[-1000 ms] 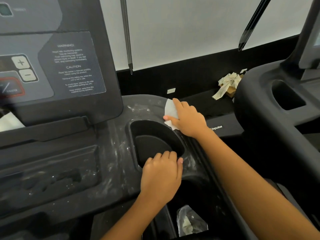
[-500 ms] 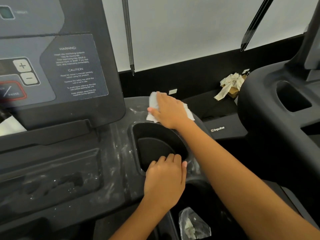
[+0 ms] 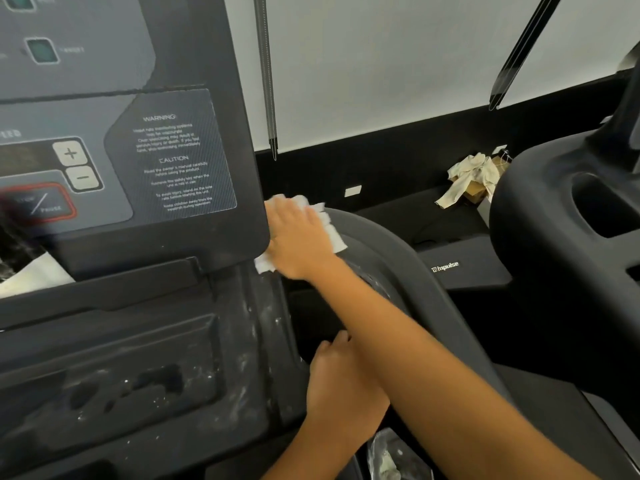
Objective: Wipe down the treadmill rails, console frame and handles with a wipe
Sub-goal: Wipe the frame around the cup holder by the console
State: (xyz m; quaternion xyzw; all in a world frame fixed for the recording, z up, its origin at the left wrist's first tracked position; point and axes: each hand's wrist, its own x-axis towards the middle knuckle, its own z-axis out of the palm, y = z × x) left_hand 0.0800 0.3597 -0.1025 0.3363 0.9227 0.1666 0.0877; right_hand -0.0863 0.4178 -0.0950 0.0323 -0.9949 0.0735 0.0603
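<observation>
Right hand (image 3: 299, 242) lies flat and spread on a white crumpled paper wipe (image 3: 334, 237), pressing it onto the dusty black plastic console frame (image 3: 242, 341) just at the lower right corner of the grey display panel with printed warning text (image 3: 138, 168). White edges of the wipe show beyond the fingers and below the palm. Left hand (image 3: 341, 386) rests on the near rim of the dark oval cup holder recess (image 3: 308, 323). The right forearm crosses over it, so I cannot tell whether its fingers hook over the rim or simply lie there. Over the last second the wipe has travelled from the far right rim of the cup holder leftward along the top of the frame to the panel's corner, while the left hand has stayed planted as a brace. That suggests the back edge of the cup holder is swept and the stroke is now working the seam under the panel. Pale smears and specks still cover the tray moulding and the strip left of the cup holder, so the console frame looks only partly done. The curved grey side handle (image 3: 398, 258) beside the wiping hand, and the rails, likely remain. A neighbouring black treadmill console (image 3: 554, 220) stands to the right, with a crumpled cream rag (image 3: 467, 178) on the floor beyond it.
</observation>
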